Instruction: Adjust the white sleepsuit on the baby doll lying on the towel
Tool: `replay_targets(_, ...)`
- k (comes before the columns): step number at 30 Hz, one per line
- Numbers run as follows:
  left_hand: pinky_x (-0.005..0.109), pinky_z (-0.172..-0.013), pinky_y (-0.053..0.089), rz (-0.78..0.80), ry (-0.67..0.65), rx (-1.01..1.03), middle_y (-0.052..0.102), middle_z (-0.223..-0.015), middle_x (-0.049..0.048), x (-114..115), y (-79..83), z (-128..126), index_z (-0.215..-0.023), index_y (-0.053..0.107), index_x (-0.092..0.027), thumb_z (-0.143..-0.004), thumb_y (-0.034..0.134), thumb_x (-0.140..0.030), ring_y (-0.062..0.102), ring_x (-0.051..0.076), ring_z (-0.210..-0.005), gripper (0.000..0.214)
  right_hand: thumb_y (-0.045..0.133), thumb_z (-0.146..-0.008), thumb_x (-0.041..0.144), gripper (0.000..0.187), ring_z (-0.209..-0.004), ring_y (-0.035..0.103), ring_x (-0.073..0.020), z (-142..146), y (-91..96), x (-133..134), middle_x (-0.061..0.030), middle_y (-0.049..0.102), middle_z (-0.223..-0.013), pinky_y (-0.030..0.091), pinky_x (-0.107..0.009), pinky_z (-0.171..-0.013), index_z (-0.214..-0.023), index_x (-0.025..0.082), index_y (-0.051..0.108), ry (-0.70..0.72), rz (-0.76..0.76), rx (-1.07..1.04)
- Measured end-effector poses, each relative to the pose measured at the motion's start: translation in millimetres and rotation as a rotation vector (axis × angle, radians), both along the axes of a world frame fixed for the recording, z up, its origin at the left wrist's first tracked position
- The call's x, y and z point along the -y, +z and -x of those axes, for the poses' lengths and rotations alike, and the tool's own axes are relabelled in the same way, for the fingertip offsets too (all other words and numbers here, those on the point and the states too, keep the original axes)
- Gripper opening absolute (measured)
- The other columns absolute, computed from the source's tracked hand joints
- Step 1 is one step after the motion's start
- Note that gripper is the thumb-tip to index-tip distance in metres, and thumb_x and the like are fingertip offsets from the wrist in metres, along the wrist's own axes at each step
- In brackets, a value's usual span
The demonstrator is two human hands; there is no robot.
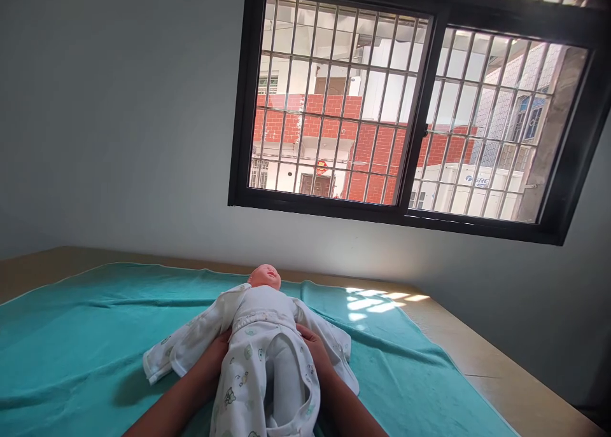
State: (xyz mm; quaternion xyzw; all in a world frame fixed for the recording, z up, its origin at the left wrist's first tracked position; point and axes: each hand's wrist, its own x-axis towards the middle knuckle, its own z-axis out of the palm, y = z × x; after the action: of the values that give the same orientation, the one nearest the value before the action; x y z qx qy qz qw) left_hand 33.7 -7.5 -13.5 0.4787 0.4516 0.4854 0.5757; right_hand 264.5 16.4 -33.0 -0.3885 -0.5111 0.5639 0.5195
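Observation:
A baby doll [265, 276] lies on its back on a teal cloth [86, 335], head toward the wall. It wears a white long-sleeved top [264, 301], spread out at both sides. White printed baby pants [241, 367] reach up to its waist, with an opening in them showing a pale leg. At the left side of the pants' waist is my left hand [220, 351], its fingertips hidden by the cloth. On the opposite side, my right hand [315, 350] grips the pants near the waistband, fingers partly tucked beneath.
The cloth covers most of a wooden surface [477, 360], whose right edge runs diagonally. Behind it rises a grey wall [119, 125] with a black-framed, barred window [410, 119]. Sunlight patches fall on the cloth at the back right.

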Motion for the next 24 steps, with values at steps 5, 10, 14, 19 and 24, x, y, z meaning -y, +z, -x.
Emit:
replay_targets(5, 0.045, -0.104, 0.041, -0.032, 0.003, -0.073, 0.075, -0.103, 0.0081, 1, -2.5, 1, -0.095, 0.075, -0.02, -0.063, 0.074, -0.048, 0.049, 0.04, -0.127, 0.042, 0.082, -0.057, 0.041, 0.026, -0.103, 0.064, -0.0328, 0, -1.1, 0, -0.0045, 0.075, -0.092, 0.047, -0.043, -0.091, -0.079, 0.028, 0.077, 0.002, -0.022, 0.011)
replay_targets(10, 0.047, -0.111, 0.031, -0.049, 0.054, -0.059, 0.073, -0.111, 0.0105, 2, -3.0, -4, -0.099, 0.073, -0.017, -0.058, 0.074, -0.058, 0.043, 0.042, -0.131, 0.059, 0.081, -0.06, 0.038, 0.028, -0.103, 0.064, -0.0327, 1, -1.2, 0, -0.0045, 0.075, -0.092, 0.046, -0.044, -0.093, -0.084, 0.025, 0.078, -0.003, -0.115, 0.052)
replay_targets(14, 0.047, -0.114, 0.028, -0.125, 0.083, -0.051, 0.072, -0.111, 0.0096, 7, 0.1, -8, -0.098, 0.072, -0.017, -0.06, 0.073, -0.054, 0.041, 0.042, -0.133, 0.053, 0.081, -0.06, 0.038, 0.031, -0.102, 0.065, -0.0313, 0, -1.9, 1, -0.0039, 0.075, -0.092, 0.048, -0.042, -0.093, -0.088, 0.024, 0.078, -0.017, -0.126, 0.066)
replay_targets(19, 0.049, -0.119, 0.017, -0.094, 0.046, -0.062, 0.072, -0.112, 0.0117, 14, 6.6, -10, -0.105, 0.07, -0.016, -0.063, 0.068, -0.054, 0.037, 0.039, -0.138, 0.056, 0.08, -0.063, 0.038, 0.029, -0.106, 0.064, -0.0308, -1, -0.3, 2, -0.0032, 0.075, -0.097, 0.049, -0.041, -0.095, -0.09, 0.027, 0.078, -0.026, -0.132, 0.109)
replay_targets(24, 0.049, -0.118, 0.022, -0.051, -0.003, -0.066, 0.069, -0.12, 0.0133, 13, 9.0, -9, -0.113, 0.065, -0.014, -0.061, 0.068, -0.059, 0.035, 0.039, -0.139, 0.069, 0.079, -0.063, 0.039, 0.028, -0.102, 0.067, -0.031, 0, -1.3, 1, -0.0023, 0.075, -0.098, 0.053, -0.041, -0.089, -0.09, 0.03, 0.078, -0.021, -0.141, 0.134)
